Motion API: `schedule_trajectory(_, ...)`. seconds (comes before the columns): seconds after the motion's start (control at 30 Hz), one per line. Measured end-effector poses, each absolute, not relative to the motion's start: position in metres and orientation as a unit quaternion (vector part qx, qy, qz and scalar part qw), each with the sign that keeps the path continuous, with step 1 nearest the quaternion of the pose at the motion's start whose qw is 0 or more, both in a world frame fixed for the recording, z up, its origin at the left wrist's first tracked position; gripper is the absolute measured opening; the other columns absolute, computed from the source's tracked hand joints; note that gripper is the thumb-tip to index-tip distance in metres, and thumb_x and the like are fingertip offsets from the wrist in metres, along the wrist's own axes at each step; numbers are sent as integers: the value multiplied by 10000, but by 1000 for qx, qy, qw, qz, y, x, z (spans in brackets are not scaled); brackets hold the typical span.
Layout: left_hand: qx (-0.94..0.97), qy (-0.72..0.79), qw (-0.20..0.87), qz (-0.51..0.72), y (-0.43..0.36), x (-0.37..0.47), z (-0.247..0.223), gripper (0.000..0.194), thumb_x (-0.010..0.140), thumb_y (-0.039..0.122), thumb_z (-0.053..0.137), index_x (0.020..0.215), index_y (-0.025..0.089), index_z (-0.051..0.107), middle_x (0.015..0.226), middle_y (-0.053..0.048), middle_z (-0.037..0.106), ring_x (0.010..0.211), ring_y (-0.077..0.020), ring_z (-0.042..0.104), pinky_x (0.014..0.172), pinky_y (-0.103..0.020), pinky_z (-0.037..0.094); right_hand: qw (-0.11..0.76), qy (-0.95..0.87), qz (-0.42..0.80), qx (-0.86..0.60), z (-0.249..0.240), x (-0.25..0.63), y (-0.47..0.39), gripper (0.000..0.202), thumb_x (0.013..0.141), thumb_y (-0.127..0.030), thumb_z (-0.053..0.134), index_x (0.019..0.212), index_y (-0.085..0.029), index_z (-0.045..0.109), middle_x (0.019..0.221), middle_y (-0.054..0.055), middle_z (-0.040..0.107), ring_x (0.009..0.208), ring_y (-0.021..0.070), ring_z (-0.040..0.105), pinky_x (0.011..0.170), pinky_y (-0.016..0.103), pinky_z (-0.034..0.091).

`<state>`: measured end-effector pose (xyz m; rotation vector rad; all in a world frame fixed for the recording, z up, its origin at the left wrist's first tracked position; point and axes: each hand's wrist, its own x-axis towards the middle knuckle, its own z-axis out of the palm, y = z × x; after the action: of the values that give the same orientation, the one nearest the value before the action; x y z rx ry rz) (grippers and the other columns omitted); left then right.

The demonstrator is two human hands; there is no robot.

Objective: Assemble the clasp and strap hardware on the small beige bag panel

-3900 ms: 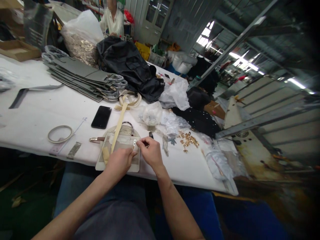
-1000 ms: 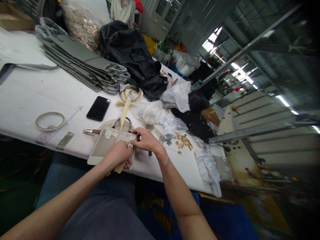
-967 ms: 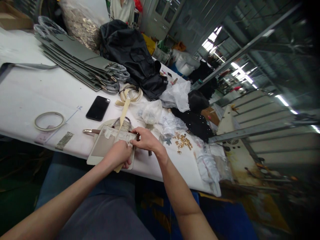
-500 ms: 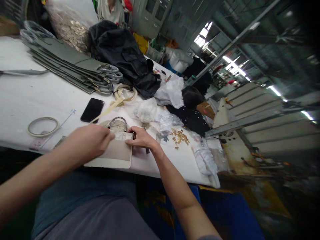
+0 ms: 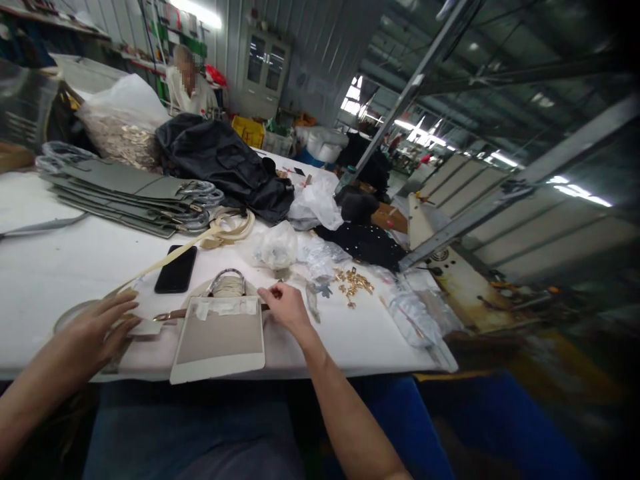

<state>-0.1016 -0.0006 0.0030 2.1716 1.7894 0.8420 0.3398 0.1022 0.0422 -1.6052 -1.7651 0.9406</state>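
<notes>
A small handbag piece (image 5: 220, 340) lies at the table's near edge, its pale flap toward me with whitish tape patches along the top. Behind the flap stands a curved wrapped handle (image 5: 227, 273). A brown strap with a gold clasp (image 5: 167, 315) sticks out on the left. My right hand (image 5: 290, 308) pinches at the bag's upper right corner. My left hand (image 5: 103, 330) is left of the bag, with a small white piece (image 5: 146, 327) at its bent fingers, apparently held. A cream tape strip (image 5: 160, 261) runs from its coil to behind the left fingers.
A black phone (image 5: 175, 269) lies behind the bag. Stacked grey bag panels (image 5: 115, 183), a black cloth bundle (image 5: 220, 160) and plastic bags (image 5: 277, 247) lie farther back. Gold hardware (image 5: 354, 285) is heaped right. A metal post (image 5: 440, 237) rises beyond. A person (image 5: 187, 83) sits across the room.
My left hand has moved left, away from the bag's flap, uncovering it. The right hand stays at the bag's right corner. The view has tilted up.
</notes>
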Motion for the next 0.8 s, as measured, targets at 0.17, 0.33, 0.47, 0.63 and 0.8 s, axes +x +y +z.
schedule_trajectory(0.17,645,623,91,434,-24,-32,24,386,1082,641,667,1238,311,797,1317,-61,813,1264,-376,754,1221,-566,574,182,-650,278,-683,44,326,73,449,837,-641,971,843,-222,809,855,84,800,757,214,666,673,316,364)
schedule_trajectory(0.33,620,614,207,442,-25,46,2,425,1055,587,720,1226,205,797,1326,-156,722,1100,-360,729,1001,-522,633,181,-648,276,-686,43,316,78,423,806,-562,982,681,-228,755,743,77,750,716,212,629,650,324,325)
schedule_trajectory(0.47,588,638,158,472,-19,65,-16,432,1037,532,717,1237,159,805,1306,-176,646,1136,-372,685,1068,-574,602,230,-621,373,-650,30,322,87,468,848,-534,924,610,-209,686,573,15,612,578,155,538,574,301,271)
schedule_trajectory(0.63,557,645,194,486,-19,59,-15,484,981,631,769,1166,186,818,1226,-132,676,940,-314,691,888,-531,638,283,-498,607,-550,21,329,92,632,768,-747,890,623,-210,590,509,-37,468,449,95,332,470,282,167)
schedule_trajectory(0.8,591,601,198,499,-26,62,8,446,1034,625,779,1243,233,810,1321,-136,684,1058,-340,728,895,-517,665,332,-456,670,-483,31,327,84,684,750,-848,822,711,-211,578,562,-42,471,448,74,271,438,274,178)
